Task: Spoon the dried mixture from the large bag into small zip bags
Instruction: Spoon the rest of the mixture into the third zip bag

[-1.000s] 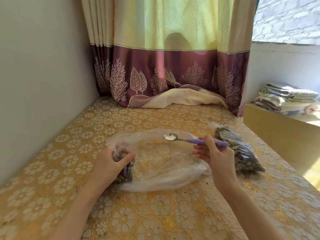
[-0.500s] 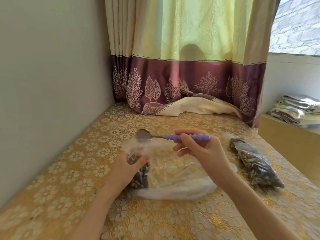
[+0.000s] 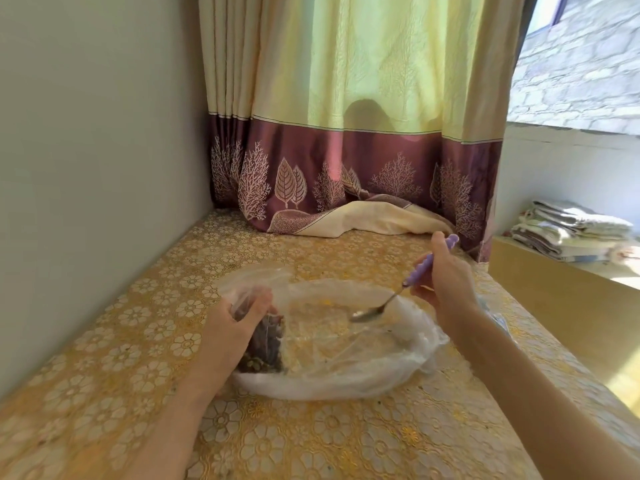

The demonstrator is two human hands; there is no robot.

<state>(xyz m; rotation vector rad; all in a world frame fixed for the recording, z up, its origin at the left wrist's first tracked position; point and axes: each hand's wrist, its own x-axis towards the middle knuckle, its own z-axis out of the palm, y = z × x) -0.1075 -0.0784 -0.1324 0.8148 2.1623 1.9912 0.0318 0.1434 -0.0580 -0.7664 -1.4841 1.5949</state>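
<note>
While the left hand (image 3: 228, 327) curls round a small clear zip bag (image 3: 265, 344) partly filled with dark dried mixture, thumb on the near side and fingers wrapped behind, the right hand (image 3: 446, 282) pinches the ribbed lilac handle of a metal spoon (image 3: 398, 296). That grip sits high on the handle, with the thumb tip near the handle's far end and the fingers folded beneath. The spoon slants down and to the left, and its bowl hangs inside the wide mouth of a large, crumpled, translucent plastic bag (image 3: 346, 362). It cannot be told whether the bowl carries any mixture. The large bag lies flat on the surface (image 3: 104, 393), which is covered by a gold-yellow cloth patterned with white flowers. Through its film only a few dark specks show. The small zip bag stands at the large bag's left end, touching it, with greenish bits showing at its base.

Behind the bags a cream curtain with a plum band of leaf and tree prints (image 3: 346, 161) hangs to the surface and folds onto it. At the right edge, folded pale cloths (image 3: 568, 230) are stacked on a low yellow ledge (image 3: 554, 296). A plain grey wall (image 3: 86, 150) closes the left side.
</note>
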